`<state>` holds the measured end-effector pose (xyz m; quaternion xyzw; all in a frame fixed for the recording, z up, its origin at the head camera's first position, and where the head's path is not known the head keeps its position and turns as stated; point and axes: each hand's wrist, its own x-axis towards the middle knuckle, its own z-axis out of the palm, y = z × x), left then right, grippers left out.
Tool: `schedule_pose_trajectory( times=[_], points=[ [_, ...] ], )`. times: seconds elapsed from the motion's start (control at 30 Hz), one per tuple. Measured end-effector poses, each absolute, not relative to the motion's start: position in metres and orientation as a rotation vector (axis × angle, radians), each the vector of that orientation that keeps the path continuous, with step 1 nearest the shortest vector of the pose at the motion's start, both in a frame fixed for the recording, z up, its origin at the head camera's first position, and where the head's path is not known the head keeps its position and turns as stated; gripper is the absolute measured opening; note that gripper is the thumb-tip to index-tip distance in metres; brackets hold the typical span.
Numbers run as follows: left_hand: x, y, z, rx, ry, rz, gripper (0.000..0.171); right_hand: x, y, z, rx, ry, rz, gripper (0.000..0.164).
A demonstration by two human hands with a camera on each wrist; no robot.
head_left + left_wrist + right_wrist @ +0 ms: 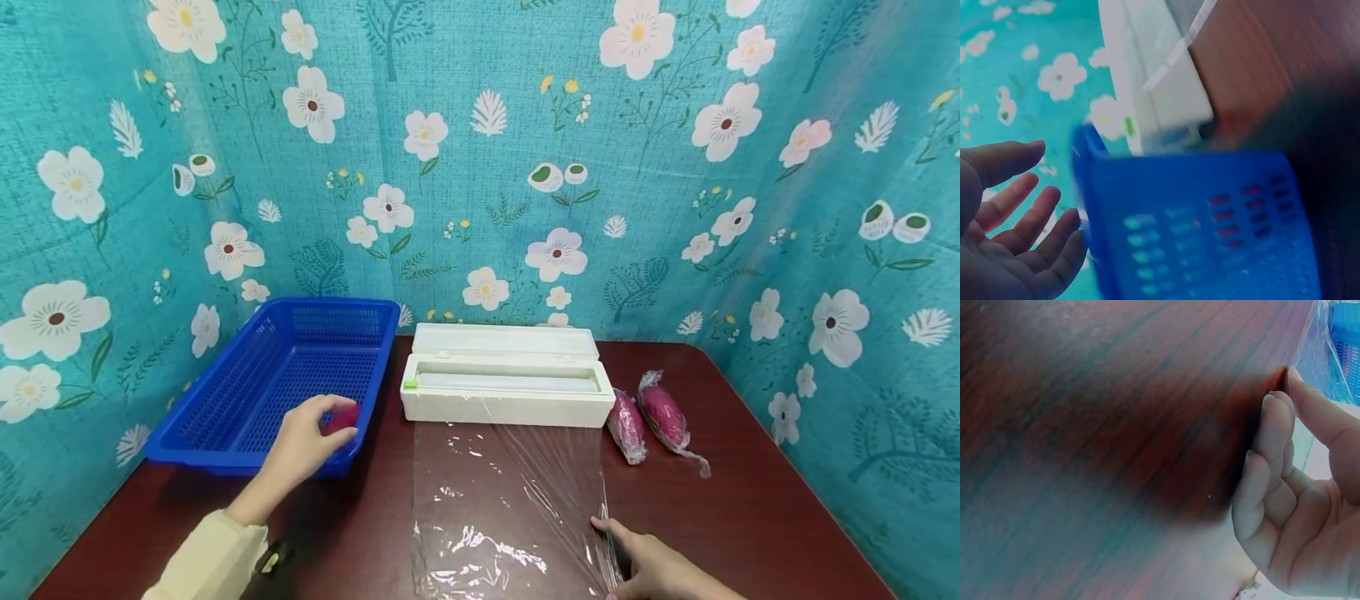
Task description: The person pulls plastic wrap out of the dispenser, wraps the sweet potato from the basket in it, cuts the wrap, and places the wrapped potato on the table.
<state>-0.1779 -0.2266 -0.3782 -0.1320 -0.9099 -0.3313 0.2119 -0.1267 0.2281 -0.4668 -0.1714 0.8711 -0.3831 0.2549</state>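
In the head view my left hand (307,433) pinches a deep pink object (342,419) between thumb and fingers, at the front right corner of the blue basket (247,392). Blurred, the left wrist view shows the left hand (1016,231) beside the basket wall (1147,187) with thumb and fingers apart; the pink object is not visible there. My right hand (648,562) pinches the right edge of the clear plastic wrap (487,508), which stretches toward me from the white dispenser box (510,408). The right wrist view shows the right hand (1291,506) low over the table, fingers curled.
Two pink items in clear wrap, one nearer the box (627,425) and one farther right (663,412), lie on the dark red-brown table (735,492). The dispenser's lid (502,340) stands raised. A flowered teal curtain (465,225) hangs behind the table and along its sides.
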Motion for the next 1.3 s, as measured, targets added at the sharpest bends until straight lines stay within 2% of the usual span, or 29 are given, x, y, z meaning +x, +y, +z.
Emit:
schedule_pose_trajectory(
  times=[0.33, 0.57, 0.97, 1.3],
  points=[
    [-0.207, -0.255, -0.385, -0.373, -2.738, -0.939, 0.032, -0.125, 0.229, -0.469, -0.462, 2.360, -1.057, 0.084],
    [-0.226, -0.261, -0.391, -0.323, -2.900, -1.025, 0.042, -0.126, 0.231, -0.468, -0.575, 2.429, -0.991, 0.081],
    [-0.236, -0.266, -0.399, -0.224, -3.060, -1.041, 0.054, -0.126, 0.230, -0.468, -0.531, 2.368, -1.075, 0.081],
    [-0.242, -0.273, -0.406, -0.082, -3.199, -1.044, 0.057, -0.126, 0.228, -0.469, -0.490, 2.356, -1.078, 0.080]
  ],
)
